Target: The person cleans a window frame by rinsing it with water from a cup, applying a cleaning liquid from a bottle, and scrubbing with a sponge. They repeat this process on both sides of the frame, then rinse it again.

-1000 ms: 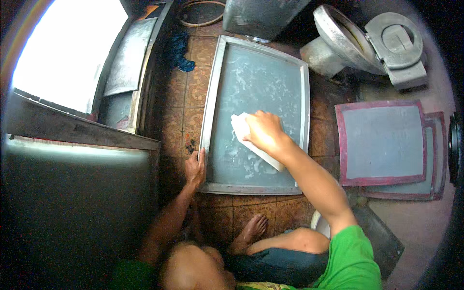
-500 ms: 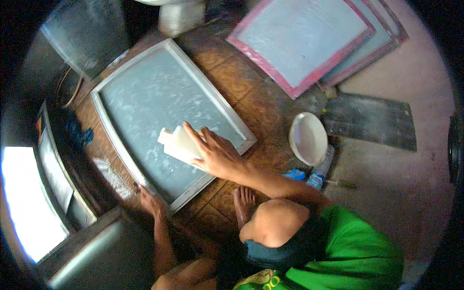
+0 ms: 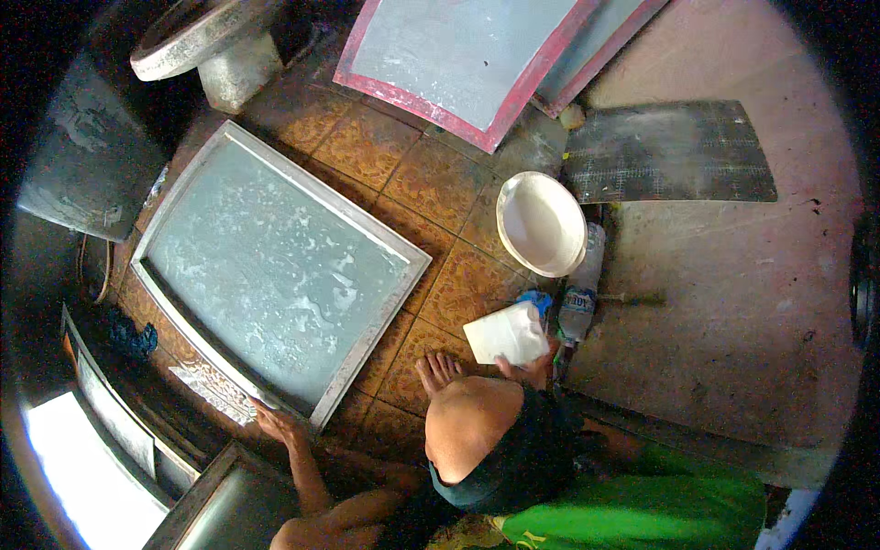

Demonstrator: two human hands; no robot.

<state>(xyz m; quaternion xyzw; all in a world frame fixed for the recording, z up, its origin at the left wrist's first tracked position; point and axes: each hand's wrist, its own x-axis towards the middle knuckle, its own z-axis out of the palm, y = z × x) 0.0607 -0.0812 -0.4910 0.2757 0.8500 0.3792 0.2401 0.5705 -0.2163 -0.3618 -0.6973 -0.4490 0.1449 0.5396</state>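
A wide screen-printing frame (image 3: 371,229) with pale edges and a grey-green mesh lies tilted in front of me. White wet-looking streaks and drops cover its mesh. My left hand (image 3: 280,426) grips the near left edge of the frame, its fingertips at the rim. Beyond my bent knee, my right hand (image 3: 532,367) is closed on a white plastic container (image 3: 500,335), held low over the tiles and partly covering a blue thing (image 3: 534,300). The palm and some of the fingers are hidden behind the knee and container.
A white basin (image 3: 543,225) stands right of the frame, with a plastic bottle (image 3: 577,307) beside it. Pink-edged screens (image 3: 500,133) lean at the back, near a dark flat board (image 3: 674,156). A pale pedestal (image 3: 238,73) is far left; dark panels (image 3: 220,500) stand near left.
My right hand has carried the white container from over the mesh to the right, down beside my knee. My left hand stays at the frame's edge. The whole view has shifted.
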